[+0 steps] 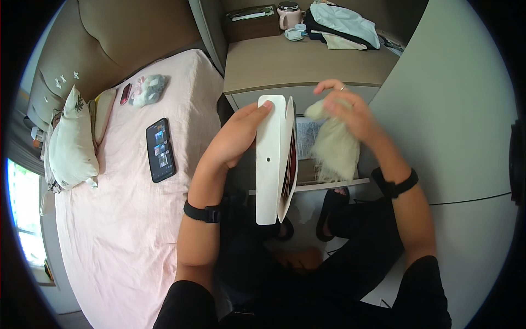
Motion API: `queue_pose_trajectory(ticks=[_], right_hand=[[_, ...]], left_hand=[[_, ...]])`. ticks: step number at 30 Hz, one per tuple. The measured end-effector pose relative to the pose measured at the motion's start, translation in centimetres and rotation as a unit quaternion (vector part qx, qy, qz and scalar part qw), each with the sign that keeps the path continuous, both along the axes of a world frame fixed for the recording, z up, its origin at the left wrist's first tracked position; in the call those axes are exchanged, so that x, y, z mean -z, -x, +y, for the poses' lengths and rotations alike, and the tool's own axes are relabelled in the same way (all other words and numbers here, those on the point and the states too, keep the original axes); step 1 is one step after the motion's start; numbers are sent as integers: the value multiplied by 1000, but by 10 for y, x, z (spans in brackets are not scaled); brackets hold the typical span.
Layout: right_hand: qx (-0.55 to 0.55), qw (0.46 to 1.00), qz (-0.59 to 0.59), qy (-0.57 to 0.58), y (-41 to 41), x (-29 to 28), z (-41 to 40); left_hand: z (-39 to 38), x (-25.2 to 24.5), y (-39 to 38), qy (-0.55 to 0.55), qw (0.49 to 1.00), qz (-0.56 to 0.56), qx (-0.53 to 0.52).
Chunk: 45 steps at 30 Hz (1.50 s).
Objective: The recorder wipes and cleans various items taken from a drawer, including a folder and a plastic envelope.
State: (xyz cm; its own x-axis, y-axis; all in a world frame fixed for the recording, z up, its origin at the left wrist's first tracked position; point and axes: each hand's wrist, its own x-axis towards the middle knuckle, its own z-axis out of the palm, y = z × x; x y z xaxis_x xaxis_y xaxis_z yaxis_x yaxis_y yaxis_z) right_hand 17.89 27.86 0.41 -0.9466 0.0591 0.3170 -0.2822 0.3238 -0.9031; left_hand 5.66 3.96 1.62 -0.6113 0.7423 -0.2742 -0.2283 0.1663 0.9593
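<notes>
My left hand grips a flat white cardboard box by its upper end, thumb on its face. The box stands on edge and gapes along its right side, where dark red and pale edges of its contents show. From my right hand hangs a cream, shaggy-fringed cloth, pinched at the top while one finger sticks out. Below both hands an open drawer holds a printed sheet or booklet, partly covered by the cloth.
A wooden cabinet top bears a pink lidded mug, a brown box and folded clothes. On the pink-sheeted bed lie a smartphone, a plush toy and a pillow. A tall pale panel rises at right.
</notes>
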Motion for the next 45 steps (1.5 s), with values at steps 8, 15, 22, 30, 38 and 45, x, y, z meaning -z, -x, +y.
queue_pose_trajectory(ticks=[8, 15, 22, 30, 38, 45], right_hand=[[-40, 982, -168, -80, -8, 10, 6], [-75, 980, -173, -61, 7, 8, -14], [113, 966, -84, 215, -7, -34, -10], [173, 923, -92, 331, -1, -37, -5], [313, 912, 74, 252, 14, -26, 11], [302, 880, 166, 328, 38, -11, 9]], left_hand=[[-1, -7, -13, -8, 996, 43, 74], [-12, -1, 5, -64, 994, -37, 78], [-39, 13, 29, -397, 906, -130, 73], [-10, 3, -1, -198, 973, 114, -25], [10, 0, -25, -222, 957, 128, -134], [13, 3, -39, -208, 952, 169, -148]])
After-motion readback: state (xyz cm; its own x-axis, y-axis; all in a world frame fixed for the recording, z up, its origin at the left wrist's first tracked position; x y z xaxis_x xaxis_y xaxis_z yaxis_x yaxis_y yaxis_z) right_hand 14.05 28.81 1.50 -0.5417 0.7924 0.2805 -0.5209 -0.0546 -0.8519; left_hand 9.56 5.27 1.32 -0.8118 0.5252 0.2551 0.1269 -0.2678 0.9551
